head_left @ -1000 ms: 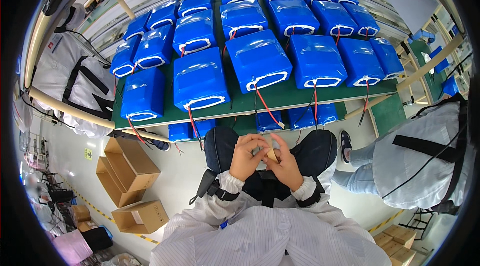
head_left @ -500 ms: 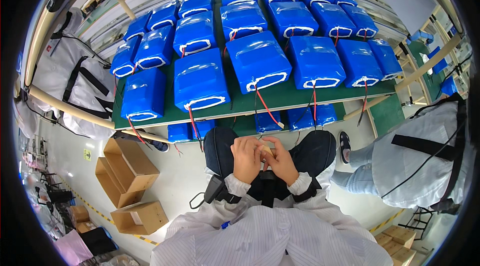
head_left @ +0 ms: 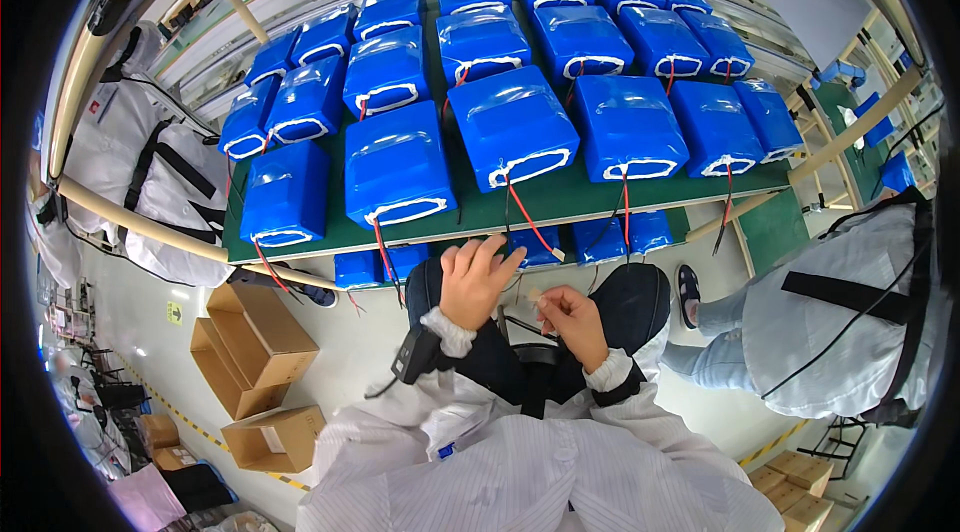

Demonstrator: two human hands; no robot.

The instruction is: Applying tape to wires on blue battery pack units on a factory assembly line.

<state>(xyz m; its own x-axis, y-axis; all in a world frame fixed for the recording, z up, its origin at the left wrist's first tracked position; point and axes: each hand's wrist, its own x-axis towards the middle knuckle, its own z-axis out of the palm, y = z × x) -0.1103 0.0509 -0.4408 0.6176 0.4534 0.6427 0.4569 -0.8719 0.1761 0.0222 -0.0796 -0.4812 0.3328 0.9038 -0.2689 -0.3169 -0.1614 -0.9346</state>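
Note:
Rows of blue film-wrapped battery packs (head_left: 514, 127) stand on a green shelf (head_left: 470, 214), their white-edged ends facing me. Red and black wires hang from the front ones; one red lead (head_left: 533, 217) ends in a pale connector. My left hand (head_left: 478, 282) is raised just below the shelf's front edge, near that lead, fingers apart and holding nothing visible. Lower and to the right, my right hand (head_left: 575, 327) pinches a small tan piece (head_left: 535, 298) between thumb and finger. It looks like a scrap of tape or paper, too small to make out surely.
More blue packs (head_left: 605, 237) lie on a lower shelf. Open cardboard boxes (head_left: 262, 332) sit on the floor at left. A person in a pale coat (head_left: 840, 312) is close on my right; another white-coated person (head_left: 150, 162) is at left. Tan tubes frame the rack.
My hands, together over my lap before, have parted. The left has risen toward the shelf with fingers spread; the right has stayed low, pinching the tan piece.

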